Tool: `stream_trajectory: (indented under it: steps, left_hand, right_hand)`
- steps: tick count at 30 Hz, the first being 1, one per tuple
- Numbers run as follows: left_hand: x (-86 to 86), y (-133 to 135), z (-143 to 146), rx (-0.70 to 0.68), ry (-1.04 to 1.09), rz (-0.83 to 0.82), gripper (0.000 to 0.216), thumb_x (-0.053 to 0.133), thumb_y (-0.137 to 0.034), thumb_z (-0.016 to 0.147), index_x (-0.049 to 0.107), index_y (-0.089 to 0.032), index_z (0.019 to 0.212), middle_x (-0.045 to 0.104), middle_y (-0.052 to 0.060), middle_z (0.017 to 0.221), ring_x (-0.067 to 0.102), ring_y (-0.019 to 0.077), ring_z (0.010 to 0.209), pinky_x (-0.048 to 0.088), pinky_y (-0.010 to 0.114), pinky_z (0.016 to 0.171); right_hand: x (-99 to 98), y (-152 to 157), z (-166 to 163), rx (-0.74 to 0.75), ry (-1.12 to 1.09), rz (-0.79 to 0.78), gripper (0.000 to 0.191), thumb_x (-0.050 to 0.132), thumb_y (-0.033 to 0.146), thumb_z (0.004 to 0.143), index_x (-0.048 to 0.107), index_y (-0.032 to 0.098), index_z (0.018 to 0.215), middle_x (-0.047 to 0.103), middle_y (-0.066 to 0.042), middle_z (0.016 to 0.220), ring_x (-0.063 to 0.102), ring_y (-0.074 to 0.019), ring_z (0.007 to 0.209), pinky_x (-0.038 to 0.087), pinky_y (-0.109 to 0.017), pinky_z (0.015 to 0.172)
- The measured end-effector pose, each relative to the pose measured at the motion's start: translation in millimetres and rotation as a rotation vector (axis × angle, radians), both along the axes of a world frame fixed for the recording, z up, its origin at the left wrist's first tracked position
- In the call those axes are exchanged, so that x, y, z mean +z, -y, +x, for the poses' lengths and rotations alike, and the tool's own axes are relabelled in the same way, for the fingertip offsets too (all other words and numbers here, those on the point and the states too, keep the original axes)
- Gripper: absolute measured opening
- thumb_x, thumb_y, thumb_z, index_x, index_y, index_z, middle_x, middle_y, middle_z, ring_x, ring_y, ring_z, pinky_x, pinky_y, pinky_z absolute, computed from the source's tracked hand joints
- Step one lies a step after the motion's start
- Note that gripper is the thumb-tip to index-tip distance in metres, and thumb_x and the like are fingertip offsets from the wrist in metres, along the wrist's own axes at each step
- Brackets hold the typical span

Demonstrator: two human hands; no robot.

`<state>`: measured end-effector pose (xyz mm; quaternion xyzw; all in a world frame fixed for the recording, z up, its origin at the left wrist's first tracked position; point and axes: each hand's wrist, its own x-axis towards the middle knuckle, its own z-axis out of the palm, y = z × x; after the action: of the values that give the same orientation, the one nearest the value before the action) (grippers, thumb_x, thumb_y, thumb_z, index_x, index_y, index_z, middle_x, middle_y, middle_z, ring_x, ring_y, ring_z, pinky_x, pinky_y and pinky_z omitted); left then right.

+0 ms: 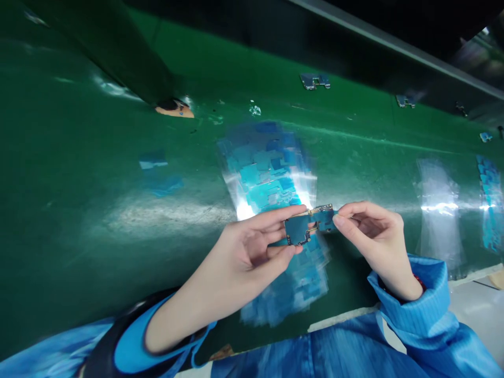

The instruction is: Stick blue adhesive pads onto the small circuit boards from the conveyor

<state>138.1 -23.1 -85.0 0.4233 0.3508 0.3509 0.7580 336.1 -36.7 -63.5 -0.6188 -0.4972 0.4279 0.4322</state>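
Note:
My left hand (pixel 248 252) pinches a small dark-blue circuit board (pixel 305 227) between thumb and fingers, holding it above the green conveyor belt (pixel 98 173). From the right, my right hand (pixel 372 239) grips the board's right end with thumb and forefinger. Directly beneath the board lies a clear plastic sheet (pixel 271 178) carrying several blue stickers, blurred by motion and glare. Both arms wear blue sleeves.
Another clear sheet (pixel 437 205) and a strip of blue stickers (pixel 490 205) lie at the right. Small circuit boards (pixel 315 80) (pixel 405 101) rest farther up the belt. A loose blue sticker (pixel 153 164) lies left. A dark rail (pixel 394 47) borders the belt's far side.

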Motion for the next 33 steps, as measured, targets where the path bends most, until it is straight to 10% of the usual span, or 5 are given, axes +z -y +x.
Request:
stream_trajectory:
  steps: [33]
  left_hand:
    - [9.6, -6.9, 0.0, -0.046, -0.069, -0.03, 0.042, 0.063, -0.008, 0.078, 0.058, -0.014, 0.119, 0.072, 0.008, 0.106, 0.068, 0.0193, 0.099, 0.056, 0.02, 0.084]
  right_hand:
    - [1.8, -0.6, -1.4, 0.0, 0.052, 0.013, 0.006, 0.071, 0.014, 0.073, 0.069, 0.019, 0.072, 0.072, 0.001, 0.071, 0.068, -0.013, 0.066, 0.06, -0.023, 0.067]
